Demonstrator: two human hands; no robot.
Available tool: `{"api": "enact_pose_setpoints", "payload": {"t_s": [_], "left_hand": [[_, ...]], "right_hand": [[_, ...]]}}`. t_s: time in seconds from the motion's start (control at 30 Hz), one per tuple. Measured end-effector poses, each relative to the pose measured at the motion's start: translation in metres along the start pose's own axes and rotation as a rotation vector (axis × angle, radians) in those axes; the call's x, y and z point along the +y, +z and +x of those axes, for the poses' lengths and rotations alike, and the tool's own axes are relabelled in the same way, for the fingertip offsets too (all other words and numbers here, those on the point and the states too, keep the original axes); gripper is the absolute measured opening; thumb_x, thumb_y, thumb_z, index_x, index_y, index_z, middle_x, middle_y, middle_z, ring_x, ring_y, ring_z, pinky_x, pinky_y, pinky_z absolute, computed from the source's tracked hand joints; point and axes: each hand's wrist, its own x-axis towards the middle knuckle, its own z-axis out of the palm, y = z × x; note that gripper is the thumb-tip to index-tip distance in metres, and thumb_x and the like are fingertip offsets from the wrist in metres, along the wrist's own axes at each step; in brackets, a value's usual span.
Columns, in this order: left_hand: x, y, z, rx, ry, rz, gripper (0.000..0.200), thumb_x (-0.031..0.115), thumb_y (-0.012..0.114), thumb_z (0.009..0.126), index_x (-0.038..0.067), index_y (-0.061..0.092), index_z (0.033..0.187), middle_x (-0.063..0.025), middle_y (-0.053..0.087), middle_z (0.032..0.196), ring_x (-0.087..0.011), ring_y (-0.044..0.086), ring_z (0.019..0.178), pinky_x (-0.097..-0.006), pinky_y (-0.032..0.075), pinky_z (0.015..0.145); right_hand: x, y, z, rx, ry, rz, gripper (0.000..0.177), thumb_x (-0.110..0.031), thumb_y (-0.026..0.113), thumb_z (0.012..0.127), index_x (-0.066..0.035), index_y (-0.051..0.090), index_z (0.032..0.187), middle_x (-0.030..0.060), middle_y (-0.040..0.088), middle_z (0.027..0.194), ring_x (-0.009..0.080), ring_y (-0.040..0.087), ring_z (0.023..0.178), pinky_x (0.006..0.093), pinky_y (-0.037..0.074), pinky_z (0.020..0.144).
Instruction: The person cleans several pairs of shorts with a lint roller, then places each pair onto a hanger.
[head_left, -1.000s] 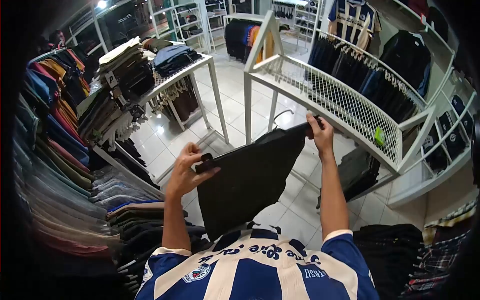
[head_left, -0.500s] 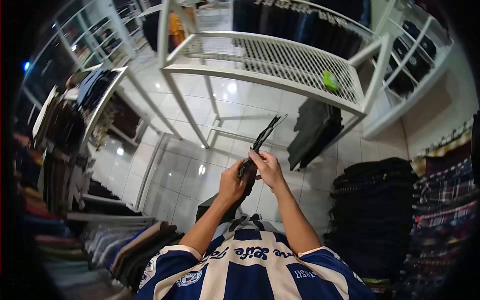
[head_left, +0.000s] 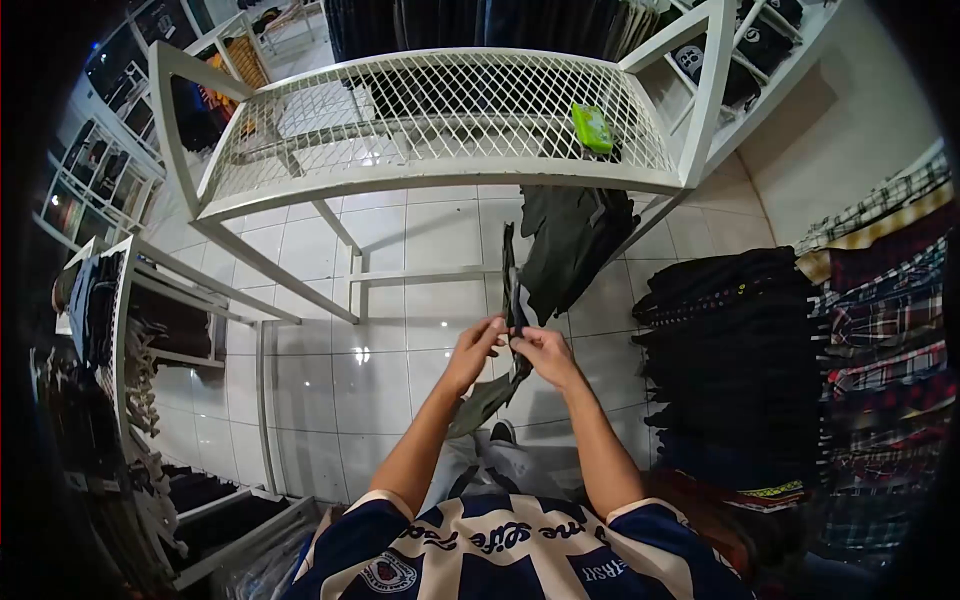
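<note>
Left hand point(head_left: 474, 354) and right hand point(head_left: 547, 357) pinch the dark garment point(head_left: 512, 290) mid-frame — its long axis runs up-frame between them.

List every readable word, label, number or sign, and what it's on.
"me Life": likely reading, upside down on the striped jersey; neighbouring letters unclear.
Round chest badge: lettering too small.
Small print on the jersey's other side: too blurred.
Green packet: markings unreadable.
Black item, upper right: white logo, too small.
</note>
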Motion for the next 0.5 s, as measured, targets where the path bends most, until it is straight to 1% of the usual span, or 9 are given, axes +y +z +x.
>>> {"api": "enact_pose_setpoints", "payload": {"t_s": [0.03,0.1,0.17,0.27,0.3,0.33,0.43,0.47,0.5], "left_hand": [[-0.001,0.001,0.016,-0.042,-0.025,-0.021,0.055,0.039,0.062,0.104,0.004,0.055,0.146,-0.0023,0.067,0.103,-0.0114,0.062,0.093,-0.0284,0.052,0.080],[0.002,0.005,0.037,-0.023,-0.012,-0.020,0.054,0.035,0.064,0.103,0.003,0.055,0.146,-0.0019,0.065,0.100,-0.0111,0.062,0.092,-0.0279,0.052,0.077],[0.009,0.014,0.055,0.071,-0.048,-0.029,0.052,0.024,0.073,0.098,0.001,0.057,0.142,-0.0017,0.062,0.096,-0.0103,0.062,0.086,-0.0270,0.053,0.069],[0.006,0.008,0.085,-0.025,-0.081,0.002,0.049,0.022,0.074,0.097,-0.001,0.059,0.137,-0.0006,0.061,0.091,-0.0103,0.062,0.080,-0.0276,0.053,0.068],[0.009,0.007,0.092,-0.021,-0.038,-0.096,0.038,0.019,0.076,0.095,-0.002,0.064,0.125,0.0010,0.059,0.084,-0.0099,0.061,0.074,-0.0278,0.054,0.068],[0.011,0.007,0.097,-0.027,-0.042,-0.096,0.038,0.019,0.076,0.095,-0.002,0.064,0.125,0.0010,0.059,0.084,-0.0099,0.061,0.074,-0.0278,0.054,0.068],[0.020,0.009,0.110,0.099,0.123,-0.100,0.017,0.013,0.079,0.092,0.001,0.067,0.094,0.0030,0.059,0.075,-0.0066,0.057,0.070,-0.0247,0.047,0.059],[0.025,0.010,0.112,0.143,0.112,-0.107,0.017,0.013,0.079,0.092,0.002,0.066,0.093,0.0043,0.058,0.077,-0.0057,0.056,0.070,-0.0239,0.046,0.057],[0.026,0.009,0.116,0.157,0.107,-0.078,0.021,0.014,0.079,0.092,0.001,0.068,0.105,0.0045,0.058,0.080,-0.0058,0.057,0.071,-0.0233,0.050,0.058]], "right_hand": [[0.008,0.006,0.004,0.021,-0.015,0.077,0.025,-0.012,0.067,0.097,0.002,0.072,0.117,-0.0027,0.070,0.095,0.0038,0.059,0.084,0.0206,0.046,0.075],[0.012,0.009,0.009,0.075,-0.042,0.103,0.022,-0.009,0.065,0.097,0.000,0.073,0.115,-0.0025,0.067,0.086,0.0050,0.057,0.077,0.0246,0.047,0.069],[0.016,0.007,0.018,0.082,-0.091,0.069,0.024,-0.009,0.065,0.097,0.000,0.071,0.119,-0.0010,0.067,0.087,0.0066,0.058,0.079,0.0254,0.047,0.071],[0.015,0.000,0.027,0.085,-0.112,-0.020,0.033,-0.010,0.065,0.097,0.000,0.067,0.129,0.0032,0.066,0.095,0.0103,0.059,0.085,0.0277,0.048,0.077],[0.011,0.000,0.031,0.118,-0.099,0.012,0.034,-0.012,0.065,0.098,0.000,0.067,0.130,0.0037,0.066,0.097,0.0106,0.058,0.087,0.0274,0.048,0.078],[0.008,0.000,0.034,0.149,-0.083,0.044,0.035,-0.014,0.066,0.098,0.000,0.066,0.130,0.0042,0.066,0.100,0.0109,0.058,0.089,0.0272,0.048,0.079],[-0.008,0.005,0.029,0.259,-0.197,-0.061,0.049,-0.021,0.072,0.097,0.001,0.060,0.139,0.0088,0.070,0.108,0.0136,0.063,0.094,0.0285,0.051,0.084],[-0.017,0.008,0.025,0.300,-0.256,-0.146,0.051,-0.020,0.075,0.095,0.000,0.060,0.140,0.0095,0.072,0.111,0.0134,0.067,0.095,0.0290,0.053,0.086],[-0.015,0.011,0.025,0.343,-0.309,-0.182,0.054,-0.020,0.078,0.091,-0.002,0.061,0.139,0.0160,0.073,0.112,0.0197,0.070,0.100,0.0327,0.054,0.090]]}}
